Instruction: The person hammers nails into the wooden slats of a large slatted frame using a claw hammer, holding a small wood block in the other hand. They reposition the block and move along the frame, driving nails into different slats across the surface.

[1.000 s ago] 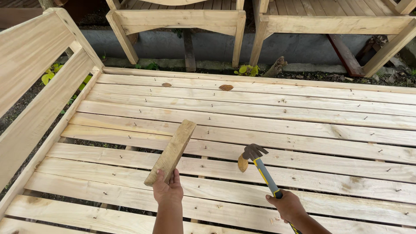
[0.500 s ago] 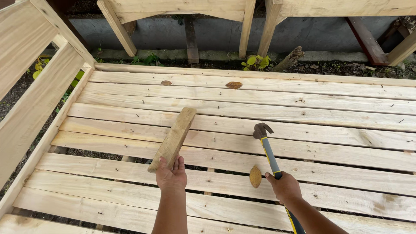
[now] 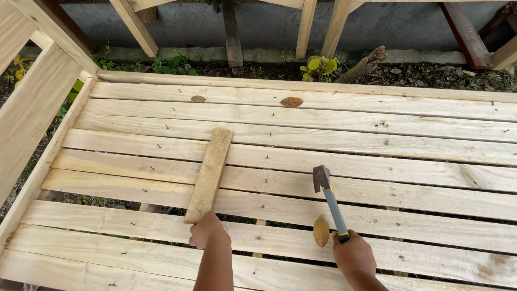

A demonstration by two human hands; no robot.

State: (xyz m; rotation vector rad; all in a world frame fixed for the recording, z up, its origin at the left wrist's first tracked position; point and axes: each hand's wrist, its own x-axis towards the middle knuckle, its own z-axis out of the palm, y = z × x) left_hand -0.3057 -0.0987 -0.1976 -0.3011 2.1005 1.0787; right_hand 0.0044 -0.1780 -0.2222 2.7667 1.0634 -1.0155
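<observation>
Both hands work low over a slatted wooden platform (image 3: 377, 145). Clenched around the near end of a short loose board (image 3: 209, 173), the left hand (image 3: 206, 230) holds it flat across several slats, the board running away from the hand and slightly rightward. Gripping the grey and yellow handle of a hammer (image 3: 329, 199), the right hand (image 3: 353, 255) has the tool angled up and leftward, its dark head over a slat between the two hands and beyond them. Just left of the right hand, touching the slats, lies a yellow dry leaf (image 3: 321, 231). Well beyond both hands, near the far edge, lie a brown leaf (image 3: 291, 102) and a smaller one (image 3: 198, 99). Small nail heads dot the slats. Past the platform are bare soil, green plants (image 3: 318, 67) and wooden frame legs (image 3: 231, 32).
</observation>
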